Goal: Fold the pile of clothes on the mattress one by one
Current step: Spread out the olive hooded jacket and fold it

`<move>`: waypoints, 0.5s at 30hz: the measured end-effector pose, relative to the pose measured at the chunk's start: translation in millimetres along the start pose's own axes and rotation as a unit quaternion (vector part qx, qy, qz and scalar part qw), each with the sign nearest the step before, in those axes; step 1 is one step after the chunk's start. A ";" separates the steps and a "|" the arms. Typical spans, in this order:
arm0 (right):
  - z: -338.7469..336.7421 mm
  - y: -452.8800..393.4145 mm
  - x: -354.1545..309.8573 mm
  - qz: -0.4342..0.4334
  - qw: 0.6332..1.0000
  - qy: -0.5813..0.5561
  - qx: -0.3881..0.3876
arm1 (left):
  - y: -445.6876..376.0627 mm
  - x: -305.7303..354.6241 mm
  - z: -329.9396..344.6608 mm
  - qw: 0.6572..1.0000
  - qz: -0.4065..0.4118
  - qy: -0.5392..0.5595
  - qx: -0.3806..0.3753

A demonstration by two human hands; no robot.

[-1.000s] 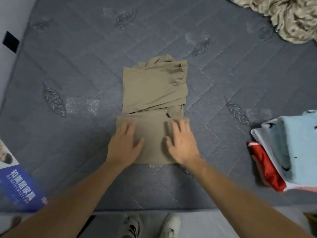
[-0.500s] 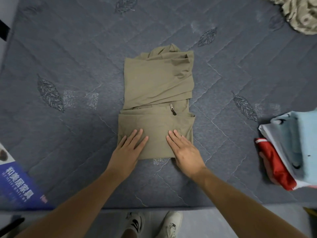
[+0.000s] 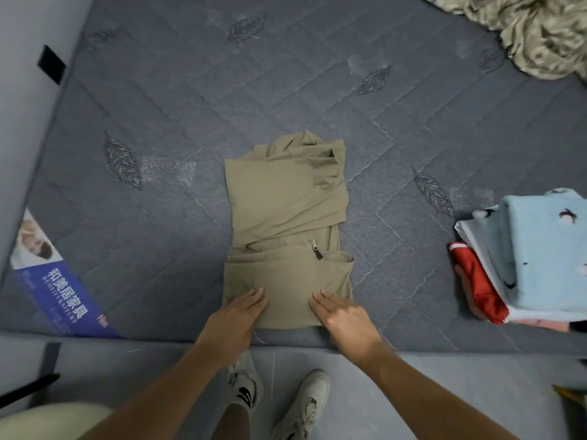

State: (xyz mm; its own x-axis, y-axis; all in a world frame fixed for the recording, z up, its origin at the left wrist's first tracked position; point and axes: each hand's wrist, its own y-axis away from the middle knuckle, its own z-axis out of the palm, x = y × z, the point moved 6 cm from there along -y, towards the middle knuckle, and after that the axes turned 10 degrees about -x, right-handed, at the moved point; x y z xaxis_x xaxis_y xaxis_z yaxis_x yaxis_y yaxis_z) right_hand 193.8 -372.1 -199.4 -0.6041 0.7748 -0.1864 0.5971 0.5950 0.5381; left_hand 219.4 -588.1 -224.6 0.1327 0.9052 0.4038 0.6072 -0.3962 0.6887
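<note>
Both hands, left [image 3: 235,315] and right [image 3: 341,317], lie flat with fingers straight on the khaki garment's [image 3: 286,217] near edge, right by the mattress [image 3: 158,106] lip; bare mattress fills the frame's top and left.

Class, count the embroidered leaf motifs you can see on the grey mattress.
4: top centre, upper right, left of the khaki garment, right of it. Clothes may hide others.

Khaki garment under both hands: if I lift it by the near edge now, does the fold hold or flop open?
The khaki garment looks thin and limp, so it would likely sag and unfold. Its loose, bunched far layers would probably slide off. The left hand and right hand only lie flat on it; scooping from underneath seems safer.
</note>
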 end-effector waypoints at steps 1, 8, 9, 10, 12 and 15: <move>-4.5 7.1 2.4 0.008 1.000 -0.006 -0.009 | 5.1 2.5 -1.1 1.000 -0.004 0.015 -0.015; -119.9 -22.9 61.3 0.030 0.999 -0.036 -0.013 | -11.9 -3.5 -145.7 0.993 -0.018 0.111 0.045; -142.9 -36.6 72.7 0.022 0.999 -0.046 -0.007 | -19.9 -6.7 -174.3 0.988 -0.019 0.143 0.053; -166.3 -52.2 85.2 0.017 0.999 -0.049 0.001 | -30.6 -11.4 -202.0 0.984 -0.023 0.170 0.054; -208.8 -87.3 110.5 0.018 0.999 -0.040 0.017 | -57.6 -24.0 -248.3 0.976 -0.044 0.207 0.047; -252.0 -142.1 145.1 0.069 0.996 -0.023 0.043 | -97.6 -45.4 -302.5 0.974 -0.086 0.176 0.111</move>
State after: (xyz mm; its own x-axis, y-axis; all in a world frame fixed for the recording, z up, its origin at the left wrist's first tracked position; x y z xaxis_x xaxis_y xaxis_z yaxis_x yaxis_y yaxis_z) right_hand -111.7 -398.1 -95.8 -0.4893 0.8587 -0.1528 0.7175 0.4959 0.4892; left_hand -82.9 -637.1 -128.0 -0.2394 0.8311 0.5020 0.7559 -0.1649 0.6336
